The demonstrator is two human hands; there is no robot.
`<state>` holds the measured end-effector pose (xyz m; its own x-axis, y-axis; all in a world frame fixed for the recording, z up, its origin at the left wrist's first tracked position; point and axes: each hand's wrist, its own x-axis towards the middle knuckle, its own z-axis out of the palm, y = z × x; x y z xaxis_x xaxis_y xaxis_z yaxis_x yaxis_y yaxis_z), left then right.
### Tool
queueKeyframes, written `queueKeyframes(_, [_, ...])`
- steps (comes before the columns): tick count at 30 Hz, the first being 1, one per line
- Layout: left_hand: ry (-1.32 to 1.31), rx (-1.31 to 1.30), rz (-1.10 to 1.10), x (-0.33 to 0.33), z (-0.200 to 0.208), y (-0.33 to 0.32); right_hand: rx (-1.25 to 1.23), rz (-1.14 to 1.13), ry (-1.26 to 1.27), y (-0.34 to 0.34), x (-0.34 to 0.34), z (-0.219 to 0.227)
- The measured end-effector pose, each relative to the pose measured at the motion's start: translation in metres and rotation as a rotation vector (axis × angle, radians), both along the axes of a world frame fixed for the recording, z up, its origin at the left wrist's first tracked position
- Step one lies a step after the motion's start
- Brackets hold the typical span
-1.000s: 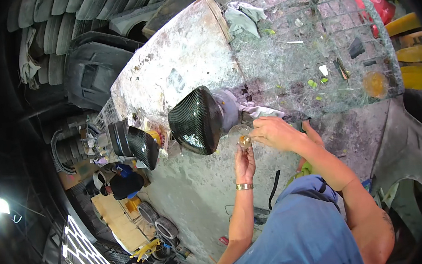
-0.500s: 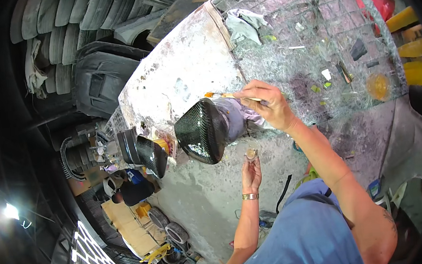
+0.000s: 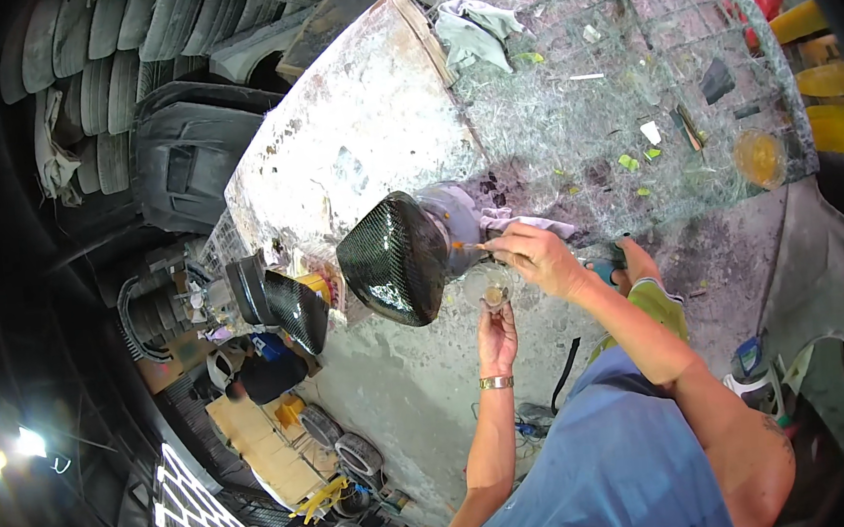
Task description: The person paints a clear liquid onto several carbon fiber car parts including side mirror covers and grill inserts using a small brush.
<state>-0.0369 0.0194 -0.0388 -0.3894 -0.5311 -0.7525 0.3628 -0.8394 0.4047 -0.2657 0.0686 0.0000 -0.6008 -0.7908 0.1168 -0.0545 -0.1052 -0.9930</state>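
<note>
My right hand is closed around the handle of a small brush with an orange-tinted tip. The brush points left, above the rim of a clear plastic cup. From below, my left hand, with a metal watch at the wrist, grips this cup by its base. Left of both hands, a glossy black carbon-fibre shell, shaped like a mirror cover, sits raised on a pale round support. The brush tip is close to the shell's right side; whether they touch I cannot tell.
A second carbon-fibre piece stands farther left. Across the stained worktable lie a rag, scraps and a yellowish round container. Black panels are stacked behind. A person in dark clothing is at the lower left.
My right hand has brought the brush down from above the shell's far edge to just over the cup. The left hand still holds the cup. The whole view has shifted slightly.
</note>
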Motion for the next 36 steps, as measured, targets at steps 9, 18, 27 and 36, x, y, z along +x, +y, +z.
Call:
queueKeyframes(9, [-0.052, -0.017, -0.014, -0.011, 0.015, 0.003, 0.001, -0.014, -0.849, -0.041, -0.035, 0.042])
queueKeyframes(18, [-0.078, -0.023, -0.03, -0.019, 0.021, 0.004, -0.179, -0.073, -0.854, -0.04, -0.076, 0.093])
queueKeyframes(27, [-0.018, -0.074, -0.081, -0.05, 0.025, 0.004, 0.142, 0.213, 0.131, 0.029, -0.049, 0.055])
queueKeyframes(36, [0.031, -0.041, -0.039, -0.049, 0.017, -0.003, 0.115, 0.095, -0.644, -0.009, -0.085, 0.07])
